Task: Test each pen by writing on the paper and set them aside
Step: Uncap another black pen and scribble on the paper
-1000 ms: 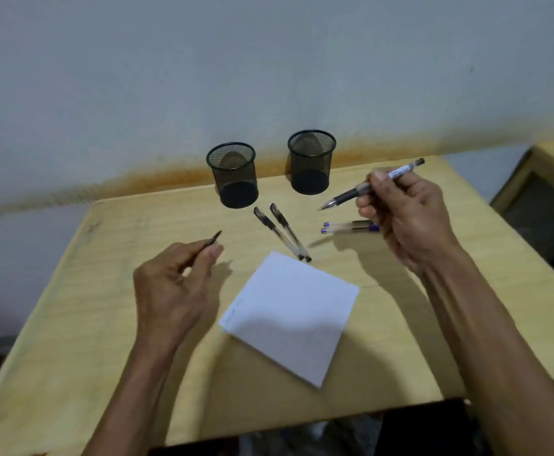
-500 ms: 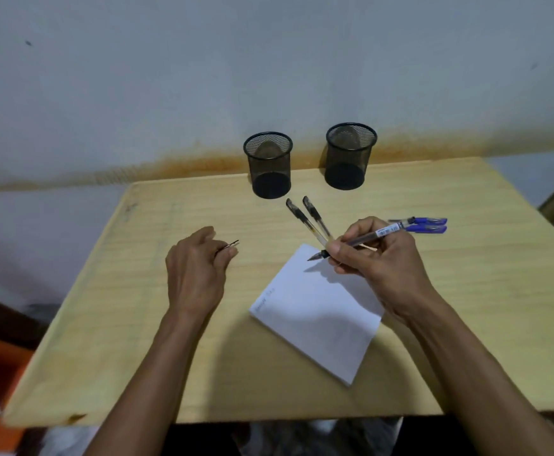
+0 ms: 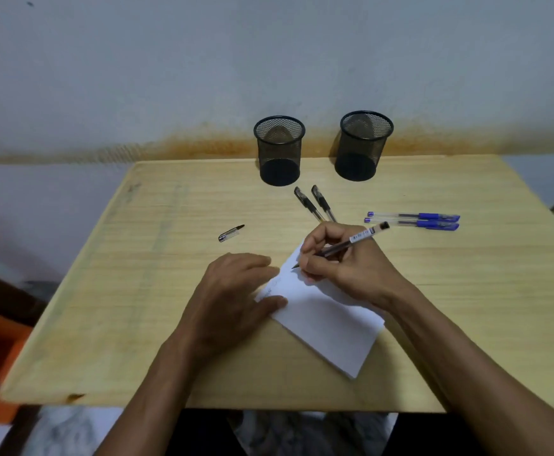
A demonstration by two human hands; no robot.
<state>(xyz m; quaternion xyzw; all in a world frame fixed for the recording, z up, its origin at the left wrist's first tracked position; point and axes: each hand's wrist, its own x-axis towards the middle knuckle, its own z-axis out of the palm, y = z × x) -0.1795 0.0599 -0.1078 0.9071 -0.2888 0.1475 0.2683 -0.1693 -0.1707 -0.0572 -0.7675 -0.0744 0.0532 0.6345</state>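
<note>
From the head camera, the right hand [image 3: 344, 261] is pinching a slim clear-barrelled black pen [image 3: 351, 241] between thumb and fingers low on the barrel, and the tip is meeting the near-left part of the white rectangular sheet of paper [image 3: 331, 327], which is lying at an angle on the pale wooden table [image 3: 137, 291]. The left hand [image 3: 236, 291] is lying flat with its fingers spread loosely, pressing down the sheet's left edge. The small clear-and-black pen cap [image 3: 231, 233] is resting alone on the table, well left of the hands. Two capped black pens [image 3: 315, 204] are lying side by side just beyond the right hand, two capped blue pens [image 3: 414, 220] are lying to their right, and two black mesh pen cups [image 3: 280, 151] are standing near the wall. The pen is looking light, stiff and smooth, so a hold low on the barrel should be steadying it best; the paper is thin and likely to slide unless pinned. Compared with half a second ago, the left hand has let go of the cap and moved onto the paper, while the pen tip has come down from the sheet's far corner to its surface.
</note>
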